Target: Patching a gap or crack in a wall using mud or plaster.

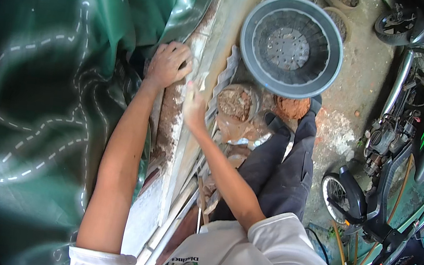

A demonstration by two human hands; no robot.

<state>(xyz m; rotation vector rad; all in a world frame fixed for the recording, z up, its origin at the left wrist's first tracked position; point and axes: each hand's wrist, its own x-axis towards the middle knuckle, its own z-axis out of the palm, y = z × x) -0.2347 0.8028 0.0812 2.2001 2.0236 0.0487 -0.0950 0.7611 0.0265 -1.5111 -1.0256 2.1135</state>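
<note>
My left hand point(168, 66) is closed, its fingers curled down at the top of a worn wall ledge point(170, 119), right beside the edge of a green tarp point(36, 82). What lies under those fingers is hidden. Just nearer to me, my right hand point(194, 111) reaches over the same ledge with its fingers drawn together. It is slightly blurred, and I cannot make out what it grips. A small pale scrap point(202, 81) shows by its fingertips. White dashed lines run across the tarp, which hangs in folds left of the wall.
A large grey plastic pot point(246, 35) with drain holes stands right of the wall. Below it are a container of broken soil point(234, 102) and reddish-brown soil point(293, 107) by my feet. A motorcycle point(383, 136) stands at the right. Pipes point(175, 219) lie along the wall.
</note>
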